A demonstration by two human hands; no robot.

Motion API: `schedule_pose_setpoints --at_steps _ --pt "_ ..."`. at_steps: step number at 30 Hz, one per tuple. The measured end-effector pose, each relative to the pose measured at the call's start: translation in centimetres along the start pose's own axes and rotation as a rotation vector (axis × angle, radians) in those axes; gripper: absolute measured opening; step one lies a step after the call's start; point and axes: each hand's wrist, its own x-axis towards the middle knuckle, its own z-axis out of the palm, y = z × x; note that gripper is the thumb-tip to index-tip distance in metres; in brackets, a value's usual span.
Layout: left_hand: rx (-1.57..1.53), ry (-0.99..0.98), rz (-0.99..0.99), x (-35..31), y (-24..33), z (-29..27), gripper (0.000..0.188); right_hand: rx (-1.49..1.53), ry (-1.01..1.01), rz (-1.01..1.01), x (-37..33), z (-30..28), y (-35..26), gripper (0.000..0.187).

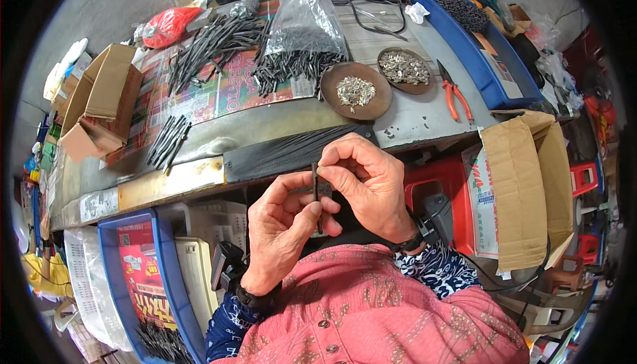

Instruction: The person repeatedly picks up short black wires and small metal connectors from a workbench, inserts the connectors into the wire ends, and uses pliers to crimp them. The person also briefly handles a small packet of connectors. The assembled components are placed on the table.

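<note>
My left hand (286, 221) is closed around a thin dark rod (316, 185), which stands nearly upright in front of my chest. Thumb and forefinger of my right hand (368, 182) are pinched together beside the rod's upper end. Whatever small piece they may hold is hidden. Beyond my hands, a round brown dish (371, 102) contains small silvery metal pieces. A second dish (424, 89) next to it has more of them. Several black rods (169, 142) lie in a small group near the table's front edge at left.
Loose black rods (215, 46) are heaped at the back, beside a clear plastic bag (306, 16) of shorter black pieces. Red-handled pliers (456, 101) lie at right, near a blue tray (494, 99). Cardboard boxes (119, 92) stand left; a blue bin (109, 264) sits below the table.
</note>
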Motion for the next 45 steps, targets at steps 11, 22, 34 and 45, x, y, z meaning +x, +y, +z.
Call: schedule_pose_setpoints --at_steps 11,22,34,45 --pt "-0.024 -0.027 -0.031 -0.1 -0.2 -0.3 0.031 -0.025 0.076 -0.017 -0.1 0.6 0.3 0.008" --pt "0.028 -0.009 0.024 -0.1 -0.8 -0.6 0.032 -0.475 0.164 -0.457 0.0 1.1 0.8 0.02" --pt "0.188 0.04 0.084 -0.1 -1.0 -0.8 0.033 -0.303 0.105 -0.201 -0.2 1.4 0.8 0.013" --pt "0.233 0.051 0.089 0.4 -0.9 -0.7 0.022 0.159 -0.116 0.158 0.2 0.0 1.3 0.011"
